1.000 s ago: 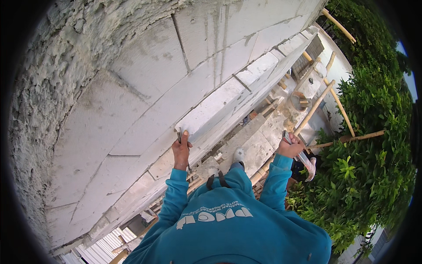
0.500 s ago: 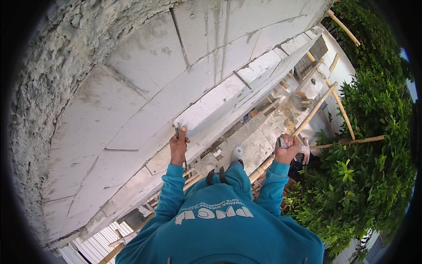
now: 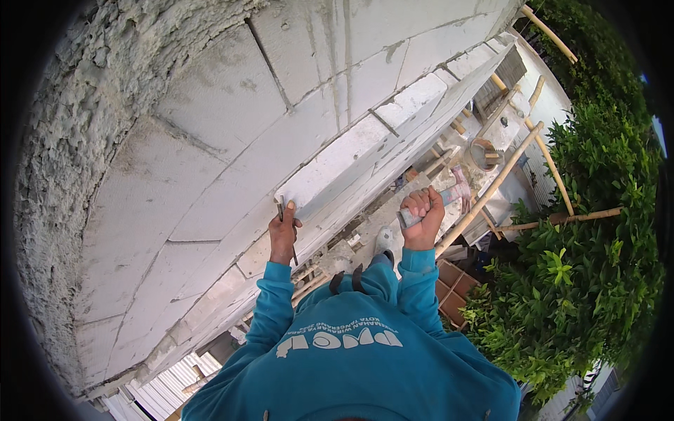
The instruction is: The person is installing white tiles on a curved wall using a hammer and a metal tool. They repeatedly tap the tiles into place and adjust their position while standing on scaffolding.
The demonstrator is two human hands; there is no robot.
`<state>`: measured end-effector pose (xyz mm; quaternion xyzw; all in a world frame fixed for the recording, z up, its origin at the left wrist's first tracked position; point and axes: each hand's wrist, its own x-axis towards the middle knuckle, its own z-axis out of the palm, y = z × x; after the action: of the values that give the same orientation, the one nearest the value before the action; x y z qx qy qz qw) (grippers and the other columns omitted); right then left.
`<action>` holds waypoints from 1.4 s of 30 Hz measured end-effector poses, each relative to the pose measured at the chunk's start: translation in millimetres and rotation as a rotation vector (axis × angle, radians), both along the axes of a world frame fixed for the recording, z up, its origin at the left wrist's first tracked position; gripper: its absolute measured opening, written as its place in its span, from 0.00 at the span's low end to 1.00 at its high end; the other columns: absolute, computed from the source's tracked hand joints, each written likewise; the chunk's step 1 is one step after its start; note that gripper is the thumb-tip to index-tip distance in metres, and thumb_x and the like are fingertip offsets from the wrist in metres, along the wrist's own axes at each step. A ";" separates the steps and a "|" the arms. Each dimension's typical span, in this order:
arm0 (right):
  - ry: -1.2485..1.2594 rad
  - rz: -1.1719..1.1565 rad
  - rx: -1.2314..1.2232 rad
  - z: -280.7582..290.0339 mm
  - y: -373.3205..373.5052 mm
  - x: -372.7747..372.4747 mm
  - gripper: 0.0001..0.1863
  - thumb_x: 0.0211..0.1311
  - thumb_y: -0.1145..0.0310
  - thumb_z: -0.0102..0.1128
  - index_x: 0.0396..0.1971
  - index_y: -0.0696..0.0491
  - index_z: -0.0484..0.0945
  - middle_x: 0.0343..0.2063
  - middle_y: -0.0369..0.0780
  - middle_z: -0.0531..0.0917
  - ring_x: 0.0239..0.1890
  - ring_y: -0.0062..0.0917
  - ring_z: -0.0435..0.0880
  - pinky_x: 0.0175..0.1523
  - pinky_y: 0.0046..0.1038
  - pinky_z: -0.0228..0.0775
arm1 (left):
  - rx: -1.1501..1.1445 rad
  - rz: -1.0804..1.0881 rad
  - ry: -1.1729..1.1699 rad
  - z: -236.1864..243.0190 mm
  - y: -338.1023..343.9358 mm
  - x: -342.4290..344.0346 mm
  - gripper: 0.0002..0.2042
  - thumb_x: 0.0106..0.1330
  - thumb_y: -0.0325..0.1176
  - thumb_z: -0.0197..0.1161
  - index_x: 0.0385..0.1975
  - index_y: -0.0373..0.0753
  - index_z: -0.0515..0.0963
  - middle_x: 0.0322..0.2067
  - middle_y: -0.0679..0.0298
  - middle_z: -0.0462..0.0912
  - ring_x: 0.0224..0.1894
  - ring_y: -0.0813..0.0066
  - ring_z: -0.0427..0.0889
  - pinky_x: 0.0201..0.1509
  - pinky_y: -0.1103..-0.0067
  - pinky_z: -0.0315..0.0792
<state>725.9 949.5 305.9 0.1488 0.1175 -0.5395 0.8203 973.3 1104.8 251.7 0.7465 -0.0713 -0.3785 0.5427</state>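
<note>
At the near corner of the block (image 3: 335, 160), your left hand (image 3: 283, 235) is pinching a rod (image 3: 281, 209); your right hand (image 3: 423, 216), gripping the hammer (image 3: 449, 197), is swinging leftward, bringing it nearer the rod.

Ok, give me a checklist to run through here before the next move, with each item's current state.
1. Left grip closed on the thin rod: ok.
2. Right grip closed on the hammer: ok.
3. Rod's upper end touching the white block: cannot tell; it sits by the corner.
4. Hammer apart from the left grip: ok.
5. Both grips gloved: not ok, bare.
6. Shoe on firm footing: cannot tell.
</note>
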 end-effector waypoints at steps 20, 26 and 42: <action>0.093 -0.331 0.031 -33.2 -12.1 -74.5 0.18 0.64 0.70 0.43 0.14 0.46 0.55 0.11 0.30 0.56 0.14 0.19 0.60 0.22 0.24 0.58 | 0.052 0.006 0.001 -8.5 6.4 0.9 0.29 0.62 0.60 0.62 0.14 0.38 0.73 0.09 0.73 0.63 0.11 0.84 0.58 0.16 0.82 0.51; 0.421 -0.551 0.157 -34.5 -12.2 -21.9 0.15 0.56 0.66 0.46 0.13 0.45 0.53 0.11 0.31 0.56 0.15 0.22 0.59 0.26 0.27 0.61 | 0.039 -0.027 -0.043 -4.6 0.3 -2.7 0.28 0.62 0.59 0.62 0.14 0.38 0.73 0.10 0.71 0.66 0.12 0.83 0.60 0.17 0.81 0.55; 0.512 -0.786 0.308 -12.9 -20.6 -86.7 0.15 0.59 0.69 0.43 0.14 0.46 0.53 0.10 0.32 0.56 0.14 0.23 0.59 0.22 0.26 0.58 | -0.008 0.041 0.002 -0.7 7.2 -5.1 0.26 0.62 0.57 0.63 0.15 0.40 0.72 0.11 0.72 0.67 0.12 0.86 0.59 0.16 0.83 0.52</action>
<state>639.2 928.9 293.0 0.1640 0.3288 -0.8038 0.4679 968.2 1112.0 251.0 0.7453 -0.0571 -0.3678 0.5531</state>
